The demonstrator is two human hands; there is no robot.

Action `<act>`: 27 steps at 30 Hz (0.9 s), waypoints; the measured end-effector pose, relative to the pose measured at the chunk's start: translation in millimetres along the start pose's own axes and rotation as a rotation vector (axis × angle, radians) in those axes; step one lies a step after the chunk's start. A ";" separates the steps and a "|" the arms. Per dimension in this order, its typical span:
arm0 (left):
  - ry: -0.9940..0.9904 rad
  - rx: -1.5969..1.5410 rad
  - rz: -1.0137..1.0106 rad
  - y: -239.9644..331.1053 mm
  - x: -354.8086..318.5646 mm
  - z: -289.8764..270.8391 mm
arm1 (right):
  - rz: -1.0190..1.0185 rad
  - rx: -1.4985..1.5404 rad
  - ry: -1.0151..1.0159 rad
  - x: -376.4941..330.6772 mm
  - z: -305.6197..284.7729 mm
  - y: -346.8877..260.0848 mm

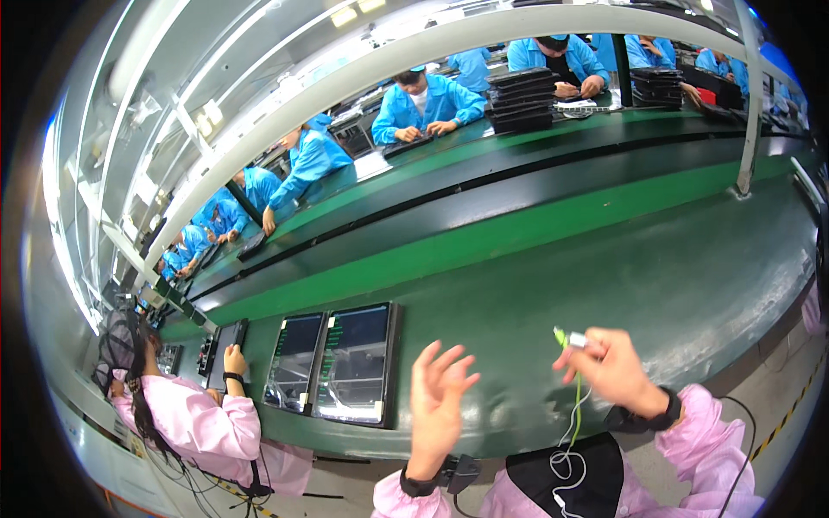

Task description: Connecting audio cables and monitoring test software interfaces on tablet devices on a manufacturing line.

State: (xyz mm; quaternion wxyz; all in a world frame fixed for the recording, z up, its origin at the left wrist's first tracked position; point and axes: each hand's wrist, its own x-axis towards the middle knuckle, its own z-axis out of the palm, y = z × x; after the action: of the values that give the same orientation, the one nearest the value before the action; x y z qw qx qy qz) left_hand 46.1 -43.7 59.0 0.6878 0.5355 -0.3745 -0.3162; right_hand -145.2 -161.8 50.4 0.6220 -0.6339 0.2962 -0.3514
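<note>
My right hand (620, 377) is raised over the front of the green bench, its fingers pinched on a white cable plug (578, 341). A bright green connector end (560, 336) sticks out beside the plug, and a green lead hangs below it. A thin white cable (566, 467) loops down over my lap. To the left, my left hand (439, 399) is held up with fingers spread and nothing in it. Nearest to that hand lies a black flat-screen device (354, 358) with clear film on its lower part; a similar screen device (294, 356) lies alongside.
A co-worker in a pink smock (199, 414) sits at left, a hand on a dark panel (228, 338). Beyond the bench runs a dark conveyor belt (466, 210). Across it, people in blue work beside stacked black trays (521, 99). A white post (749, 129) stands at right.
</note>
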 end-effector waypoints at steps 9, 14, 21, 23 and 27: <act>-0.656 -0.468 -0.692 -70.1 115.6 105.9 | 0.495 0.161 -0.020 97.0 -86.6 47.9; -0.730 -0.809 -0.827 -149.5 147.1 81.4 | 0.620 0.307 -0.217 122.6 -84.9 87.4; -0.572 -0.698 -0.726 -150.7 138.9 92.8 | 0.532 0.375 -0.256 126.7 -85.8 92.7; -0.529 -0.673 -0.749 -142.5 135.8 97.7 | 0.538 0.425 -0.260 124.5 -85.0 88.2; -0.569 -0.665 -0.752 -149.5 136.0 96.1 | 0.531 0.517 -0.289 123.2 -92.3 96.1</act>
State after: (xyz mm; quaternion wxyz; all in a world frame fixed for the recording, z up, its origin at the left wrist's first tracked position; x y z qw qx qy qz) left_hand 29.7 -239.3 -48.5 0.5314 0.2806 -0.2090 -0.7715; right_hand -143.3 -320.3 -37.9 0.8656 -0.4007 0.2610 -0.1484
